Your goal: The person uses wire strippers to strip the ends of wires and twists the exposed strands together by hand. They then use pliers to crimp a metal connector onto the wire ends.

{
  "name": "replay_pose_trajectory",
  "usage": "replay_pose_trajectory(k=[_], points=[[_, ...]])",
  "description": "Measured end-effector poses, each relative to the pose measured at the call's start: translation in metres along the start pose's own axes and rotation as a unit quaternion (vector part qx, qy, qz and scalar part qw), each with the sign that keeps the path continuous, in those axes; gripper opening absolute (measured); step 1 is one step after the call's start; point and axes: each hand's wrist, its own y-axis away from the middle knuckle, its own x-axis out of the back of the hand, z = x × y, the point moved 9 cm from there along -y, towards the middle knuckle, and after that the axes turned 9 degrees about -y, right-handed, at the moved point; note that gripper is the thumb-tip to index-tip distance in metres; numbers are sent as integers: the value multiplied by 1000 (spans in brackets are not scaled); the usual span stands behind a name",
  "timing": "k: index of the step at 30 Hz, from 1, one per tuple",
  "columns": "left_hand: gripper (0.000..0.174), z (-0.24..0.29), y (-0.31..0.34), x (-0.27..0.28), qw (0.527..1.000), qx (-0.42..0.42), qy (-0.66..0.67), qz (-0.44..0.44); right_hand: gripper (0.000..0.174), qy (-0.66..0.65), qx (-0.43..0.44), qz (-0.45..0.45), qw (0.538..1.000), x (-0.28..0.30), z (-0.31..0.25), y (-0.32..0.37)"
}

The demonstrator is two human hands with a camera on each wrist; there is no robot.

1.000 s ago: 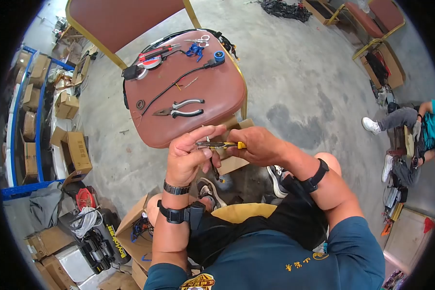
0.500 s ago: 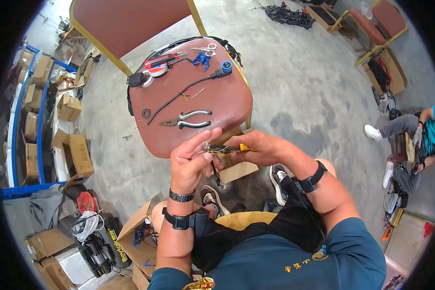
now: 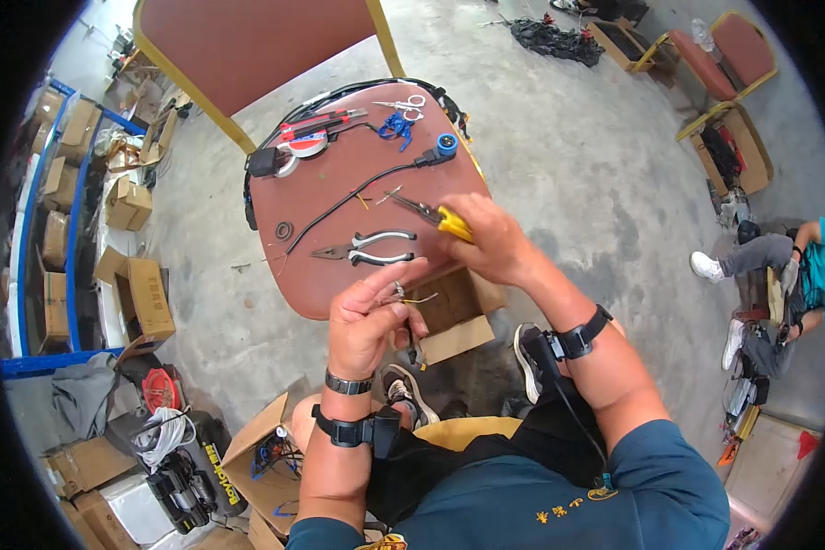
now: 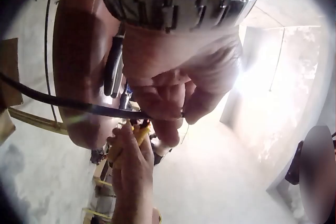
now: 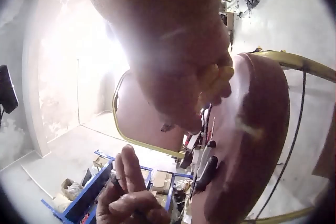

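Observation:
My left hand (image 3: 365,323) pinches a black cable (image 4: 79,107) between thumb and fingers. A thin light-coloured wire end (image 3: 423,300) sticks out past the fingertips. In my right hand (image 3: 493,240) are yellow-handled pliers (image 3: 453,225), gripped by the handles, with their jaws pointing up and left over the chair seat (image 3: 316,291). On that seat, close by, lie grey-and-black-handled pliers (image 3: 381,259). Beyond them stretches a black cable (image 3: 362,190) with a blue-ended plug (image 3: 446,144).
Scissors (image 3: 413,106), a red utility knife (image 3: 335,121), blue scraps (image 3: 396,130) and a small black ring (image 3: 284,230) lie on the seat. An open cardboard box (image 3: 458,339) stands below its front edge. Another person (image 3: 779,266) sits at far right.
My right hand has drawn the yellow-handled pliers away from the wire at my left hand, up and right over the seat. The left hand keeps its pinch on the cable.

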Motion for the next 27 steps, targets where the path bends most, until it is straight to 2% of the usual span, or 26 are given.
replay_pose_trajectory(k=[4, 5, 8, 9, 12, 13, 16, 20, 21, 23, 26, 27], points=[[52, -1, -1, -2, 1000, 15, -9, 8, 47, 71, 100, 107, 987, 12, -27, -11], [52, -1, -2, 0, 1000, 23, -18, 10, 40, 12, 119, 94, 988, 17, -40, -11], [54, -4, -1, 2, 999, 37, 13, 9, 34, -84, 221, 30, 971, 14, -81, 6], [54, -4, -1, 1, 999, 44, 14, 8, 34, -122, 212, 16, 970, 7, -85, 12], [56, -4, 1, -10, 998, 64, 12, -6, 37, -128, 226, -23, 965, -1, -91, 22], [56, -4, 0, -15, 998, 67, 8, -16, 32, -198, 210, -8, 957, -5, -89, 24], [57, -7, 0, -26, 996, 76, 6, -35, 27, -103, 272, 21, 956, 3, -105, 32], [58, -15, 4, -32, 995, 75, 22, -63, 23, -63, 304, 45, 950, 10, -106, 44], [53, -14, 5, -35, 995, 70, 34, -66, 20, -36, 308, 54, 949, 13, -108, 45], [50, -15, 5, -35, 998, 58, -15, -18, 13, -8, 309, 76, 948, 22, -115, 51], [39, -15, 11, -39, 993, 52, -103, 12, 11, 0, 245, 5, 970, 20, -98, 57], [36, -19, 12, -39, 988, 49, -146, 4, 16, -3, 264, 45, 963, 28, -100, 60]])
